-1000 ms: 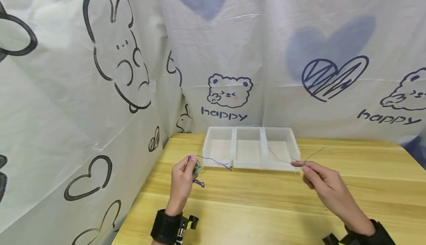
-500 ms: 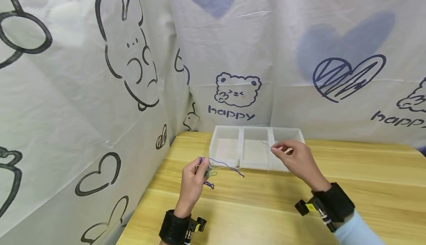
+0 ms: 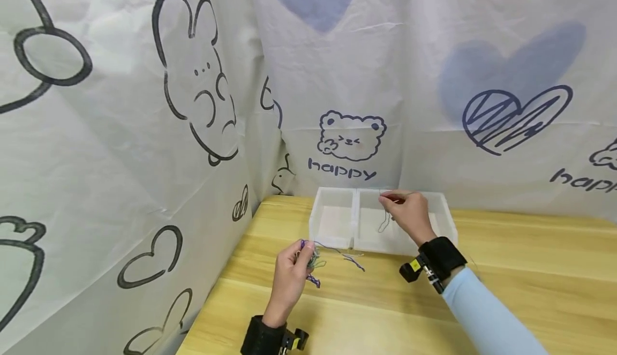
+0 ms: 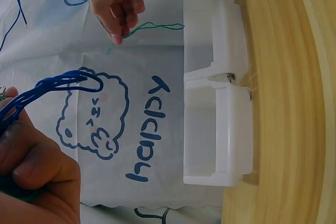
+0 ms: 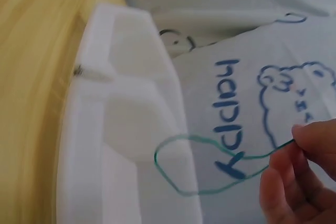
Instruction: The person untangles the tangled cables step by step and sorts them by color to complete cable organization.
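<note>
My left hand (image 3: 291,274) holds a tangled bunch of thin wires between thumb and curled fingers, left of and in front of the white tray (image 3: 385,245). In the left wrist view, folded blue wires (image 4: 58,82) stick out past its fingers. Some green strands (image 3: 315,263) show in the same bunch. Between thumb and fingertips, my right hand (image 3: 409,213) pinches a thin green wire (image 5: 156,157). That wire dangles in a loop over the tray's middle part, apart from the left hand's bunch.
Dividers split the tray into compartments; the right hand and forearm cover part of its right side. It stands on a wooden table (image 3: 366,312) against a printed white cloth (image 3: 434,151). More cloth (image 3: 144,194) hangs close on the left.
My right hand has moved left with the green wire, from the tray's right end to over its middle. The left hand still grips its bunch. The head view has shifted slightly.
</note>
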`<control>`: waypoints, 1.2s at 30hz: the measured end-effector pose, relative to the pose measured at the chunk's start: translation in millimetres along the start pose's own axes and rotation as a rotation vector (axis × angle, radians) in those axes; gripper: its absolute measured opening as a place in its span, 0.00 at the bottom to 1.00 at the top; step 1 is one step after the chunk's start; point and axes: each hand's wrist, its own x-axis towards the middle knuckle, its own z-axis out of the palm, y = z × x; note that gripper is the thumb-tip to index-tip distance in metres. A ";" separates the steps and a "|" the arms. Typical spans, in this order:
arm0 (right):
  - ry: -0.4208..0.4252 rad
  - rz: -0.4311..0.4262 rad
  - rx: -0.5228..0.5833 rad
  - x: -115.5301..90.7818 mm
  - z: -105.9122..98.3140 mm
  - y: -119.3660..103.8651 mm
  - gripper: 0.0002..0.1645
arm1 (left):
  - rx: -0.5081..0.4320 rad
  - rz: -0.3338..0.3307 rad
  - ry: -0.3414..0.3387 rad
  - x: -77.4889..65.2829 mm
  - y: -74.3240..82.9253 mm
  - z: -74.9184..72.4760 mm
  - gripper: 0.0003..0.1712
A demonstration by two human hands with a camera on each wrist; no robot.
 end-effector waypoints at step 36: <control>-0.329 0.053 -0.135 -14.9 -4.7 0.2 0.12 | 0.008 -0.017 -0.061 -10.2 20.4 11.2 0.14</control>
